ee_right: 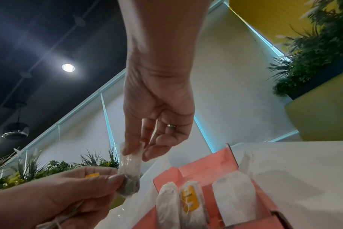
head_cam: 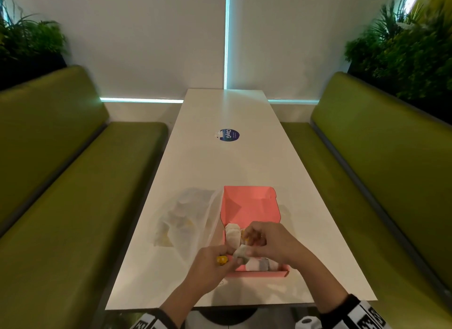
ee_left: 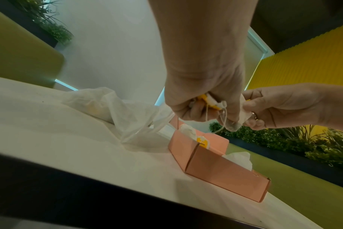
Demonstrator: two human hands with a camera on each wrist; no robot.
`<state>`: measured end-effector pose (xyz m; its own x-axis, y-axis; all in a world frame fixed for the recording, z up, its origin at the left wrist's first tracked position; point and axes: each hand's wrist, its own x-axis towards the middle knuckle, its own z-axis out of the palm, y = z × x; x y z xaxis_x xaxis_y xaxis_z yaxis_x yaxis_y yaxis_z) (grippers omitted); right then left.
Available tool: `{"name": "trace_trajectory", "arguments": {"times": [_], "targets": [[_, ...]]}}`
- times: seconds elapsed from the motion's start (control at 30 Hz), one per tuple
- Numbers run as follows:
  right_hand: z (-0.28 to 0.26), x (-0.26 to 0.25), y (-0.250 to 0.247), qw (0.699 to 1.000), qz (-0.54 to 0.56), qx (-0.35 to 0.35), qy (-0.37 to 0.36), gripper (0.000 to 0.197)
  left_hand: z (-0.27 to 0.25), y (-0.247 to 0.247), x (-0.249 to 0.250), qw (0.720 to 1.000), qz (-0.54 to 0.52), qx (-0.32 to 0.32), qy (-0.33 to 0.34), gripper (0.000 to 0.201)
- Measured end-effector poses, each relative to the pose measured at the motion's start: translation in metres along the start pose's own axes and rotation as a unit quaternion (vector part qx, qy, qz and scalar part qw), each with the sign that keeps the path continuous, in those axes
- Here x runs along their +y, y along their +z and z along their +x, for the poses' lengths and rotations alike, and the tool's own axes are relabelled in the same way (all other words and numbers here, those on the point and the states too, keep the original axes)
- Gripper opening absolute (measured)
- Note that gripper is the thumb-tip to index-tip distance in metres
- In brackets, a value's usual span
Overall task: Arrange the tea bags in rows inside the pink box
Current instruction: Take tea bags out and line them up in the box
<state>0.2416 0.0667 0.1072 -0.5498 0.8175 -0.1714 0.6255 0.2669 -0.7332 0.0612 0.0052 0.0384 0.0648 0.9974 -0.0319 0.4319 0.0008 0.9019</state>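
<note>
An open pink box (head_cam: 249, 203) stands on the white table (head_cam: 220, 167) with its lid raised. Several white tea bags (head_cam: 232, 234) lie side by side inside it (ee_right: 167, 206). Both hands hold one tea bag (head_cam: 241, 251) just above the box's near left corner. My left hand (head_cam: 215, 262) grips its lower end, its yellow tag (ee_left: 207, 100) and its loose string (ee_left: 223, 120). My right hand (head_cam: 259, 238) pinches the bag's upper end (ee_right: 130, 162) between thumb and fingers.
A crumpled clear plastic bag (head_cam: 186, 216) holding more tea bags lies against the box's left side. A round blue sticker (head_cam: 229, 135) sits mid-table. Green benches (head_cam: 61, 181) flank the table on both sides, with plants behind them.
</note>
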Motion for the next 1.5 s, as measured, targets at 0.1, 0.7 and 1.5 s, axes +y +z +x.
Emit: {"name": "trace_trajectory", "arguments": {"times": [0.1,0.7,1.5], "targets": [[0.004,0.002,0.002,0.999,-0.046,-0.009,0.002,0.008,0.001,0.001,-0.001,1.0,0.013,0.008,-0.007,0.021],[0.047,0.018,0.034,0.967,-0.201,0.056,0.145,0.007,0.0,0.006,-0.014,0.981,0.134,0.024,-0.139,0.087],[0.045,0.02,0.06,0.958,-0.145,0.109,0.221,0.023,-0.002,0.004,-0.001,0.974,0.15,0.004,-0.167,0.079]]}}
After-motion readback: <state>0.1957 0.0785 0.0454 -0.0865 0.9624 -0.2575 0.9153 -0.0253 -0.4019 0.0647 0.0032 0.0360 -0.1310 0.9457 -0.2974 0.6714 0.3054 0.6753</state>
